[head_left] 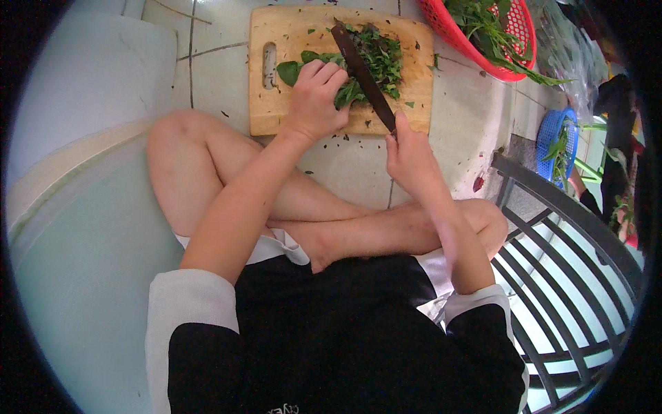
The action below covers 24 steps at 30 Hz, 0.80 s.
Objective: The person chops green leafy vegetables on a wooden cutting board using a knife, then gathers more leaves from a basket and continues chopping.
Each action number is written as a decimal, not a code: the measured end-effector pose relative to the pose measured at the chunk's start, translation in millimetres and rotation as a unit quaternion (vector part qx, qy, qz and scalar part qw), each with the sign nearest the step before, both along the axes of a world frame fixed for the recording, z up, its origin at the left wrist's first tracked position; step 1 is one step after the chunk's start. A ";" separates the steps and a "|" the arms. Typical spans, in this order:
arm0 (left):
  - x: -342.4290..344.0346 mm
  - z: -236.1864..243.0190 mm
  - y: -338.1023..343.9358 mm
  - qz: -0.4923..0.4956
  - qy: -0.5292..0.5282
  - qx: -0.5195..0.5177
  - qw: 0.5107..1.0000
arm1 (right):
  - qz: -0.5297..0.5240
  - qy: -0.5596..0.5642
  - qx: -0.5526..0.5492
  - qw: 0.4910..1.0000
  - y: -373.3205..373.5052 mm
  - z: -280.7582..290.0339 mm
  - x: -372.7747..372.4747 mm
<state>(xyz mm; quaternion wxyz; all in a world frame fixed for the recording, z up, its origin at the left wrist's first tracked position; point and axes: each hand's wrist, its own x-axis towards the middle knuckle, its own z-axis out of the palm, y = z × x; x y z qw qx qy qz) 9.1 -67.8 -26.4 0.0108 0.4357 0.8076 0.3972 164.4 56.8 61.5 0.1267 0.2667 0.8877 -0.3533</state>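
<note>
A wooden cutting board (415, 103) with a slot handle at its left end lies on the tiled floor before my crossed legs. My left hand (318, 100) is closed over a bunch of green leaves (288, 72), pressing it on the board. In my right hand (412, 153) is the handle of a long dark knife (360, 69). Its blade points away and to the left, beside the left fingers. Chopped greens (386, 58) lie heaped to the right of the blade. My left fingertips are partly hidden behind the hand.
A red plastic basket (463, 43) of leafy stems stands at the upper right, close to the board. Farther right are a blue basket (552, 141) with greens and another person's arm. A dark metal railing (552, 200) curves along my right side; a pale wall (89, 90) rises left.
</note>
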 end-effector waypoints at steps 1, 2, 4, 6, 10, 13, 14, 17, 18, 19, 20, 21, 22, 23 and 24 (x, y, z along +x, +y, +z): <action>0.0 -0.2 0.5 0.002 -0.002 0.003 1.000 | 0.003 0.013 0.012 1.000 -1.1 -0.8 -1.3; 0.6 -0.5 0.8 0.006 -0.006 0.004 1.000 | 0.007 0.009 0.013 1.000 -1.5 -3.0 -2.3; 0.9 -0.7 1.8 0.003 0.008 0.012 1.000 | 0.007 0.015 0.002 1.000 -2.2 -6.9 -4.6; 0.2 0.1 2.9 0.001 0.005 0.013 1.000 | 0.014 0.009 0.023 1.000 -3.0 -12.8 -22.1; 0.7 0.0 -2.0 -0.001 0.015 0.008 1.000 | 0.003 -0.003 0.019 1.000 -11.2 -22.8 -30.5; 0.2 -4.4 -1.7 -0.008 0.027 0.010 1.000 | 0.014 0.093 0.051 0.994 -15.2 -29.8 -1.3; -0.3 -6.3 -0.1 -0.005 0.026 0.011 1.000 | 0.017 0.092 0.052 0.994 -12.2 -33.3 1.4; 2.7 -3.4 4.4 0.001 0.000 0.010 1.000 | -0.025 0.023 0.017 0.999 -13.2 -24.8 0.3; 2.6 -2.4 7.6 -0.005 0.009 0.004 1.000 | -0.017 0.033 0.034 0.999 -10.4 -25.7 -4.3; 1.8 -3.2 7.9 -0.006 0.019 -0.004 1.000 | -0.003 0.045 0.050 0.998 -8.3 -27.0 -11.0; 1.0 -7.0 6.3 0.001 0.027 0.005 1.000 | -0.006 0.042 0.055 0.998 -8.6 -29.0 -20.4; 1.6 -7.3 0.3 -0.001 0.021 0.009 1.000 | 0.000 0.005 0.052 0.999 -13.1 -30.4 -28.5; -1.8 -8.4 -3.3 0.002 0.018 -0.017 1.000 | 0.011 -0.028 0.052 0.998 -12.2 -31.6 -32.3; -1.9 -9.4 -5.3 0.005 0.014 -0.044 0.999 | 0.014 -0.030 0.057 0.998 -11.9 -29.5 -24.5; -1.4 -10.4 -4.8 0.003 0.001 -0.042 0.999 | 0.002 -0.022 0.043 0.999 -13.5 -28.8 -16.5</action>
